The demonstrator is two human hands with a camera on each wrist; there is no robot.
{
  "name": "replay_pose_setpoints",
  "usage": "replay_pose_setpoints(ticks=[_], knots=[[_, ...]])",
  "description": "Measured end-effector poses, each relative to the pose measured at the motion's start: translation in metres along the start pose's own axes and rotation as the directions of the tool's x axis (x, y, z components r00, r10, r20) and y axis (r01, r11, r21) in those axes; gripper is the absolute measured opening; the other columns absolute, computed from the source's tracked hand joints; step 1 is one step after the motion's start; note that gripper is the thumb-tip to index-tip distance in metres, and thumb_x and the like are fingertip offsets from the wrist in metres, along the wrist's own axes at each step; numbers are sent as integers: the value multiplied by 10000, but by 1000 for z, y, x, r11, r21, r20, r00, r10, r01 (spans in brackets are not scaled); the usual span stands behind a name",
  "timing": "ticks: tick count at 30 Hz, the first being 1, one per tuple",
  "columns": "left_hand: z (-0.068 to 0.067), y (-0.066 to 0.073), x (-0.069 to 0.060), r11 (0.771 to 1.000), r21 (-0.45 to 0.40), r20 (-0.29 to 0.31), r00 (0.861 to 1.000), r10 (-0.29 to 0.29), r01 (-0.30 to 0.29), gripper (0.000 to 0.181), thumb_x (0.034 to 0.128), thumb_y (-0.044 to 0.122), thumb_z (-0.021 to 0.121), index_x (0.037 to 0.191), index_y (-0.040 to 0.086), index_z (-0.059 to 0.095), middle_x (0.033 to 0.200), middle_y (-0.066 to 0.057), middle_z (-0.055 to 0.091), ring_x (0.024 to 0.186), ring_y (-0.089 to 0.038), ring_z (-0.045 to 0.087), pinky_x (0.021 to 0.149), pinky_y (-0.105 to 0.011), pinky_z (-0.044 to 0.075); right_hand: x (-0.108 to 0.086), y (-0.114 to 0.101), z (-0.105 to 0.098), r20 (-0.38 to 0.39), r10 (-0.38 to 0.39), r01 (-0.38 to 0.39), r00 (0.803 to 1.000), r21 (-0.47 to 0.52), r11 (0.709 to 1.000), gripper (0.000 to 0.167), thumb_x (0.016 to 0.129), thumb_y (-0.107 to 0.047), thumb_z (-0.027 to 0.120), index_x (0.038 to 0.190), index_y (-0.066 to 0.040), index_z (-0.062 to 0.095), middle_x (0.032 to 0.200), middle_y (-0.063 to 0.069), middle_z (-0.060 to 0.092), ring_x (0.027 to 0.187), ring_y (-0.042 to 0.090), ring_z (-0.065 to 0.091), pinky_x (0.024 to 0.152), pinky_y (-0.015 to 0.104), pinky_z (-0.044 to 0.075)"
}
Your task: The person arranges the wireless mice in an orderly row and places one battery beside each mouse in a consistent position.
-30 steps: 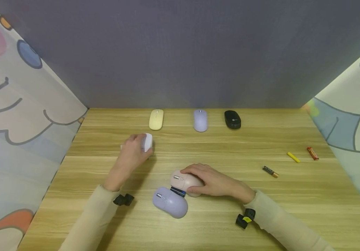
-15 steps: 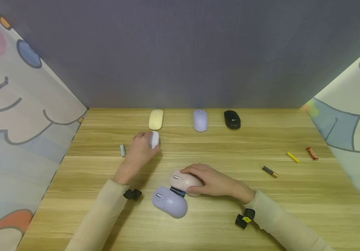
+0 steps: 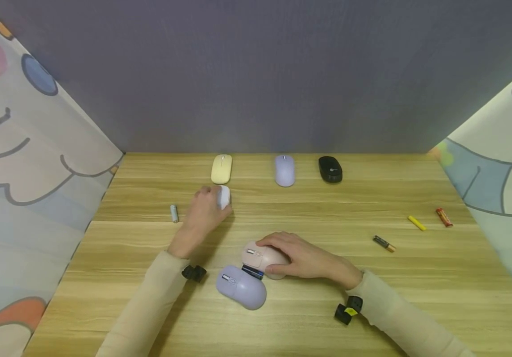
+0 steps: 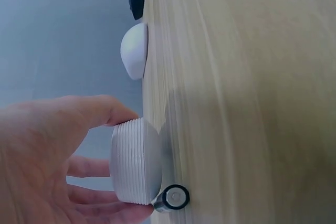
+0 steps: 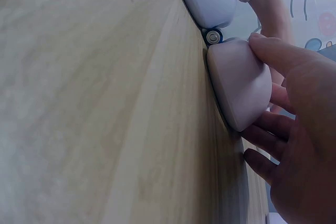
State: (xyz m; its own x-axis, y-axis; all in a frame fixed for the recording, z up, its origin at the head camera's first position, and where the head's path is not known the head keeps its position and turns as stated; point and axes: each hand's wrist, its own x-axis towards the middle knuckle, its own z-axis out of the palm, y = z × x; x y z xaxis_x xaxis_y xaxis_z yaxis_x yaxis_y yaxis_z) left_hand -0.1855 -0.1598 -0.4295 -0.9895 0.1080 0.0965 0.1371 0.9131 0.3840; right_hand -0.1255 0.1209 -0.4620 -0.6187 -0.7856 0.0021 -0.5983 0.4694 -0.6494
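Observation:
In the head view my left hand (image 3: 202, 210) grips a white mouse (image 3: 224, 197) from its left side. The left wrist view shows thumb and fingers at opposite ends of this mouse's ribbed side (image 4: 128, 163), with the end of a battery (image 4: 176, 198) close by. My right hand (image 3: 298, 255) holds a pale pink mouse (image 3: 258, 255) on the table, thumb on one side and fingers on the other. A dark blue battery (image 3: 253, 272) lies between the pink mouse and a large lilac mouse (image 3: 242, 287), as the right wrist view also shows.
Along the table's back stand a yellow mouse (image 3: 222, 169), a small lilac mouse (image 3: 285, 170) and a black mouse (image 3: 330, 169). A light blue battery (image 3: 174, 213) lies left. To the right lie a black-and-copper battery (image 3: 384, 243), a yellow one (image 3: 416, 223) and a red one (image 3: 444, 217).
My left hand has moved right and slightly back with the white mouse, bringing the light blue battery into sight. The right hand and pink mouse have stayed put.

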Motion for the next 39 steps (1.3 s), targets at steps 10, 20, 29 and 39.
replay_pose_setpoints(ticks=[10, 20, 29, 39], knots=[[5, 3, 6, 997, 80, 19, 1000, 12, -14, 572, 872, 264, 777, 1283, -96, 608, 1146, -320, 657, 942, -426, 674, 769, -491, 614, 0, 0, 0, 2, 1, -1, 1000, 8, 1000, 549, 995, -476, 662, 1471, -235, 534, 1455, -93, 564, 1335, 132, 511, 1120, 443, 441], [10, 4, 6, 995, 98, 25, 1000, -4, 2, 653, 889, 331, 781, 1337, -97, 576, 1189, -332, 640, 943, -452, 685, 769, -512, 626, 0, 1, 1, -11, -14, 14, 1000, 0, 1000, 546, 993, -487, 660, 1464, -238, 539, 1446, -104, 569, 1319, 124, 520, 1104, 433, 453], [12, 1, 5, 997, 77, -5, 1000, 3, -2, 642, 892, 325, 768, 1331, -106, 583, 1192, -335, 641, 924, -449, 684, 747, -506, 626, 0, 0, 1, -16, -11, 11, 1000, -1, 1000, 549, 990, -497, 661, 1463, -244, 541, 1441, -109, 571, 1319, 125, 520, 1105, 435, 455], [12, -3, 4, 995, 99, -11, 1000, 14, -13, 618, 899, 361, 762, 1266, -113, 614, 1173, -335, 650, 873, -432, 693, 715, -501, 626, 0, 1, 1, -12, -9, 9, 1000, 0, 1000, 552, 986, -487, 671, 1463, -242, 540, 1448, -98, 568, 1325, 132, 519, 1112, 437, 454]])
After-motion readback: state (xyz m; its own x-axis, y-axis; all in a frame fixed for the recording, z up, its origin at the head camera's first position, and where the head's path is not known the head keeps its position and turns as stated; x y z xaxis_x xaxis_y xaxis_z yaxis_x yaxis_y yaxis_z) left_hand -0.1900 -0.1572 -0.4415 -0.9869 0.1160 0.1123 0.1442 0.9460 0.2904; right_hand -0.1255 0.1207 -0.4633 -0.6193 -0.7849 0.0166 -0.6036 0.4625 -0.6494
